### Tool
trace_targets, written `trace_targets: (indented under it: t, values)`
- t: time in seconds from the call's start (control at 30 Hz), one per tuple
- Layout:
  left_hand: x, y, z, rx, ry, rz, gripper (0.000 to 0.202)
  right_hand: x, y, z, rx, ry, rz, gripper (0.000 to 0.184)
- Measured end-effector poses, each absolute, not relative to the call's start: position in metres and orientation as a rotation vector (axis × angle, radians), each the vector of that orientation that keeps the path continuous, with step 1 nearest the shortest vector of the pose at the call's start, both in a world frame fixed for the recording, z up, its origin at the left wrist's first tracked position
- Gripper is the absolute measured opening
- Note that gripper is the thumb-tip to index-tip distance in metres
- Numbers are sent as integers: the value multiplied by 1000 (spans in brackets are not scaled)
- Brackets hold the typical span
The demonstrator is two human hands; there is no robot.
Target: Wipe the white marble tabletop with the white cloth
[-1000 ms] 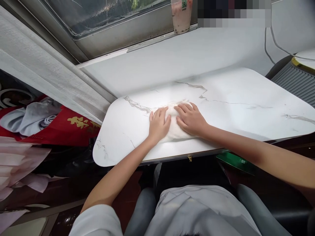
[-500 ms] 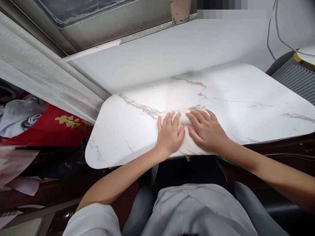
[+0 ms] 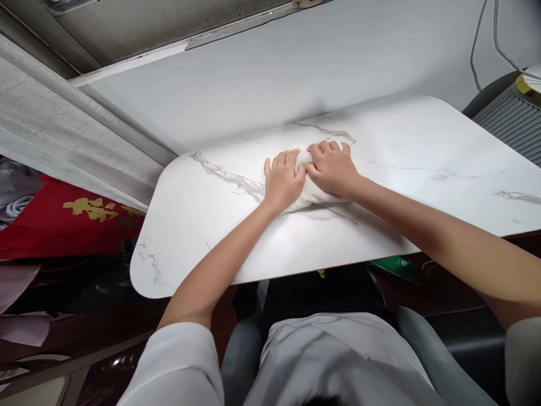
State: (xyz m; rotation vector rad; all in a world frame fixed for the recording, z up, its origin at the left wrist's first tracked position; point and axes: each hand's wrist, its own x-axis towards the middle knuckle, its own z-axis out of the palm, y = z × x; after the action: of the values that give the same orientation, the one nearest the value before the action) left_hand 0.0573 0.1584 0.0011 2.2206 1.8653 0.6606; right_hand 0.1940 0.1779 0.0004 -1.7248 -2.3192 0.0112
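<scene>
A plush white cloth (image 3: 313, 194), bunched up, lies on the white marble-patterned table (image 3: 422, 138). My left hand (image 3: 284, 179) presses on the cloth's left part, fingers slightly bent over its far side. Close beside it, my right hand (image 3: 332, 168) grips the right part, its fingers curled over the far edge. The two thumbs almost meet above the cloth. Both palms hide much of it, and its underside is against the tabletop.
Behind the table stands a pale wall panel (image 3: 253, 84). A pale curtain (image 3: 76, 124) hangs at the left, above a red bag (image 3: 84, 225) with gold lettering. A grey ribbed appliance (image 3: 511, 121) and a cable (image 3: 479, 45) are at the right.
Both hands have pushed the cloth away from me, from the table's near edge to its middle. The cloth is more bunched, and the fingers are more curled. The view has shifted slightly.
</scene>
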Motion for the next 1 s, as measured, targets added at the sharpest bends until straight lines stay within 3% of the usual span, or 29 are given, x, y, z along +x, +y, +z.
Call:
trace_targets:
  t: [0.37,0.57,0.67,1.0]
  values:
    - [59,236,-6,2141,1964,747,38,194,279,-18,-1608,-2189,0,40]
    - [55,266,-7,2147,1921,801,33,189,314,-23,-1672,-2163,23,75]
    - [54,279,-9,2153,1907,821,31,188,328,-25,-1675,-2132,44,82]
    - [52,296,-10,2139,1869,868,29,189,335,-19,-1602,-2026,177,72]
